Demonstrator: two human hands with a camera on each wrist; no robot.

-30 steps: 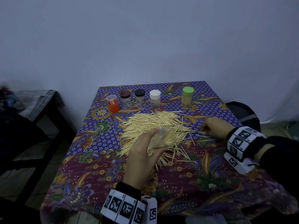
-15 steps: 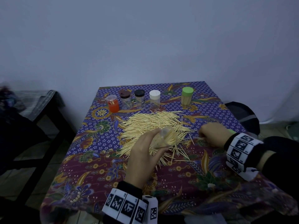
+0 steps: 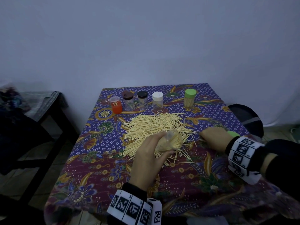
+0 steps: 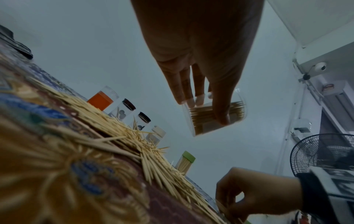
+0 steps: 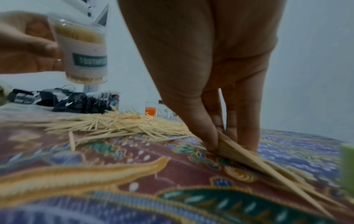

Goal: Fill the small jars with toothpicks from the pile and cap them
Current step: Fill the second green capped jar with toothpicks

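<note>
Five capped jars stand in a row at twelve o'clock on the table (image 3: 90, 161): the orange jar (image 3: 116, 105), two dark-lidded ones, a white-lidded one and the green-lidded jar (image 3: 189, 99), which looks full. The jar I am filling, a clear jar (image 3: 170, 142) with a label reading TOOTHPICK, is off the cloth in my left hand (image 3: 146, 159), fingers and thumb curled round its wall, above the near edge of the toothpick pile (image 3: 155, 127). It already looks well stocked with sticks.

My right hand (image 3: 215, 138) is down on the cloth at about three o'clock from the pile, thumb and fingers pinched together on a small bundle of toothpicks (image 5: 247, 154) that fans out toward me.

What worries me is that fan. The sticks are gripped near one end only, so I judge that as I lift them the loose ends may splay, and some could slide out and scatter back over the cloth. Splayed tips could also catch on the jar's rim, or jam against the sticks already packed inside. The jar is tilted in my left hand, so a hard push could tip sticks out. A green lid (image 3: 233, 133) lies just behind my right wrist, and I could knock it off the table edge.
</note>
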